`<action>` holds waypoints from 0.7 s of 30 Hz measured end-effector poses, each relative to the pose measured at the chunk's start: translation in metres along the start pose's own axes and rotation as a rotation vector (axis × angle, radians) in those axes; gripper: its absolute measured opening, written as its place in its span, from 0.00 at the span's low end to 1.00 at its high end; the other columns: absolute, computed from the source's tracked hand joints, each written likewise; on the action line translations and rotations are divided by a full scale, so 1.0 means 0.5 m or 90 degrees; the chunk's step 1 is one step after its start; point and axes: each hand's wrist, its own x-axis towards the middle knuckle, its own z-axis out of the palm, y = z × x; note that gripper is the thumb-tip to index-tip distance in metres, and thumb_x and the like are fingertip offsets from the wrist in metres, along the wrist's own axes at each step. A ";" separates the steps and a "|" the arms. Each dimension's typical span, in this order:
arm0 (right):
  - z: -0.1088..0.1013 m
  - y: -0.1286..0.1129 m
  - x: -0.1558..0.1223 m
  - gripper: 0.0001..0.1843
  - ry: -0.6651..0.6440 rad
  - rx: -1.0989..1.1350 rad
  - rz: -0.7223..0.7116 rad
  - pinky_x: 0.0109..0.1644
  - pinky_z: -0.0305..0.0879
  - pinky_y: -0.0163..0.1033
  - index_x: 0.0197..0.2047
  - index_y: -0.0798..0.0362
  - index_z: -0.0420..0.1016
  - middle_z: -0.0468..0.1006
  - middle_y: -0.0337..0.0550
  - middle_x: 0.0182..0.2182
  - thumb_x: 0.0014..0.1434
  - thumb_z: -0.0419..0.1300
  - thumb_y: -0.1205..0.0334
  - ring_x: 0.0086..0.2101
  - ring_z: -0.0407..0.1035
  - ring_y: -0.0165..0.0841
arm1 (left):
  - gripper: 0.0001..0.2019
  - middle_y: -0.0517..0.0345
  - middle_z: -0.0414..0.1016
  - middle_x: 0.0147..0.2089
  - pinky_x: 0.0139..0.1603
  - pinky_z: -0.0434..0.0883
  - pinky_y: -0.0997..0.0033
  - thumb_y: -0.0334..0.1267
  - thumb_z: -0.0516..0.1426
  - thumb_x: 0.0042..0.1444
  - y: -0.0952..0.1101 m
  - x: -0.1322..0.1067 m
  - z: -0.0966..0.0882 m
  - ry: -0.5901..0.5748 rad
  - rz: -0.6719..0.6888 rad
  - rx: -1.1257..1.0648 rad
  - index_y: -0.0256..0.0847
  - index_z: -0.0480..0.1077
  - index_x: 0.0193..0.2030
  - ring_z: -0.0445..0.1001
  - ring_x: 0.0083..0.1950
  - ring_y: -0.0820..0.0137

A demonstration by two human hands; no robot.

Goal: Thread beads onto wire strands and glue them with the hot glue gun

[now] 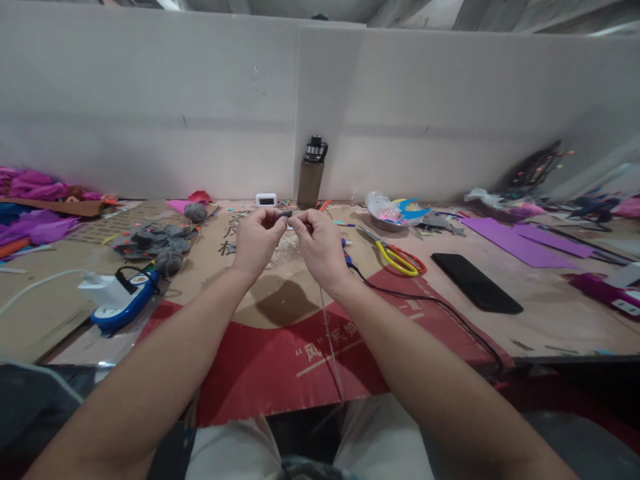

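Observation:
My left hand (pixel 259 241) and my right hand (pixel 321 241) meet above the middle of the worktable. Fingertips of both pinch a small dark grey piece (pixel 285 214), mostly covered by the fingers, so its kind is unclear. A thin pale strand (pixel 327 327) runs from below my right hand down towards my lap; whether that hand holds it is hidden. Beneath the hands lies a brown and red cardboard sheet (pixel 280 360) with printed characters. Behind my right hand shows part of a blue-handled tool (pixel 347 253) with a black cable.
Yellow-and-red-handled scissors (pixel 397 259) and a black phone (pixel 475 283) lie to the right, near purple sheets (pixel 515 241). A dark bottle (pixel 311 175) stands behind. Leftward are grey scraps (pixel 150 240), yarn balls (pixel 169 263) and a blue power strip (pixel 125 313).

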 end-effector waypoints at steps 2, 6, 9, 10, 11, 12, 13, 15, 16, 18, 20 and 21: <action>-0.001 0.001 -0.003 0.12 0.004 -0.009 -0.013 0.37 0.56 0.37 0.29 0.52 0.67 0.70 0.39 0.28 0.61 0.52 0.55 0.31 0.62 0.30 | 0.05 0.63 0.65 0.21 0.21 0.58 0.76 0.38 0.57 0.51 0.001 0.001 -0.001 -0.009 -0.020 -0.036 0.38 0.70 0.30 0.60 0.19 0.78; -0.003 -0.002 -0.004 0.10 0.007 -0.065 -0.052 0.39 0.56 0.38 0.30 0.51 0.67 0.69 0.41 0.30 0.61 0.52 0.58 0.32 0.62 0.31 | 0.07 0.62 0.67 0.20 0.22 0.59 0.75 0.39 0.56 0.52 0.002 0.002 -0.004 -0.018 0.005 0.011 0.38 0.72 0.33 0.61 0.19 0.77; -0.005 -0.007 -0.005 0.09 0.003 -0.128 -0.080 0.40 0.55 0.39 0.31 0.51 0.67 0.69 0.43 0.32 0.62 0.50 0.59 0.35 0.62 0.33 | 0.07 0.59 0.71 0.24 0.27 0.62 0.74 0.38 0.57 0.52 -0.002 0.002 -0.008 0.001 0.085 0.123 0.39 0.74 0.33 0.64 0.23 0.75; -0.004 -0.009 -0.005 0.10 0.002 -0.144 -0.083 0.40 0.55 0.39 0.32 0.51 0.67 0.69 0.43 0.32 0.62 0.50 0.59 0.36 0.62 0.33 | 0.06 0.58 0.73 0.27 0.30 0.63 0.73 0.38 0.58 0.51 -0.004 0.002 -0.010 0.007 0.119 0.160 0.39 0.74 0.33 0.66 0.25 0.74; -0.004 -0.010 -0.005 0.10 0.001 -0.159 -0.085 0.40 0.55 0.39 0.32 0.51 0.67 0.69 0.44 0.33 0.62 0.49 0.59 0.36 0.61 0.34 | 0.05 0.57 0.74 0.29 0.33 0.64 0.72 0.37 0.58 0.51 -0.005 0.003 -0.011 0.010 0.151 0.192 0.40 0.74 0.33 0.67 0.28 0.73; -0.004 -0.012 -0.005 0.10 0.002 -0.174 -0.086 0.40 0.55 0.39 0.32 0.51 0.67 0.69 0.44 0.33 0.62 0.49 0.59 0.36 0.61 0.34 | 0.05 0.56 0.75 0.30 0.35 0.64 0.72 0.37 0.58 0.51 -0.006 0.003 -0.013 0.009 0.178 0.217 0.40 0.74 0.33 0.68 0.30 0.72; -0.003 -0.014 -0.006 0.10 0.003 -0.189 -0.086 0.40 0.55 0.39 0.33 0.51 0.68 0.69 0.44 0.33 0.62 0.49 0.60 0.36 0.61 0.34 | 0.05 0.56 0.75 0.30 0.36 0.64 0.71 0.37 0.58 0.51 -0.006 0.003 -0.013 0.005 0.199 0.236 0.41 0.74 0.33 0.68 0.31 0.71; -0.002 -0.018 -0.007 0.11 0.002 -0.218 -0.089 0.39 0.55 0.39 0.33 0.51 0.68 0.69 0.44 0.34 0.63 0.48 0.60 0.35 0.61 0.34 | 0.04 0.55 0.73 0.29 0.37 0.63 0.71 0.36 0.58 0.51 -0.004 0.003 -0.015 -0.009 0.223 0.249 0.41 0.74 0.33 0.67 0.31 0.71; -0.001 -0.020 -0.008 0.11 -0.002 -0.231 -0.092 0.39 0.55 0.39 0.34 0.52 0.69 0.69 0.45 0.34 0.63 0.47 0.60 0.35 0.61 0.34 | 0.04 0.56 0.73 0.28 0.37 0.63 0.71 0.35 0.58 0.50 -0.002 0.002 -0.015 -0.015 0.230 0.249 0.41 0.74 0.32 0.67 0.30 0.71; -0.001 -0.024 -0.010 0.12 -0.012 -0.250 -0.101 0.37 0.54 0.39 0.36 0.52 0.69 0.69 0.45 0.35 0.63 0.47 0.60 0.35 0.61 0.34 | 0.03 0.57 0.71 0.28 0.36 0.63 0.71 0.34 0.57 0.50 0.002 0.001 -0.015 -0.019 0.236 0.243 0.41 0.73 0.31 0.66 0.30 0.71; -0.001 -0.029 -0.013 0.12 -0.026 -0.259 -0.111 0.36 0.54 0.39 0.37 0.52 0.70 0.69 0.46 0.36 0.63 0.46 0.60 0.34 0.62 0.34 | 0.03 0.57 0.70 0.28 0.35 0.62 0.71 0.33 0.57 0.50 0.003 -0.001 -0.016 -0.019 0.237 0.238 0.41 0.72 0.30 0.65 0.29 0.72; -0.001 -0.030 -0.015 0.13 -0.034 -0.257 -0.113 0.36 0.54 0.39 0.38 0.52 0.70 0.69 0.46 0.37 0.63 0.46 0.60 0.34 0.62 0.34 | 0.03 0.58 0.70 0.28 0.35 0.62 0.71 0.34 0.57 0.49 0.002 -0.001 -0.016 -0.018 0.237 0.234 0.41 0.72 0.30 0.64 0.29 0.72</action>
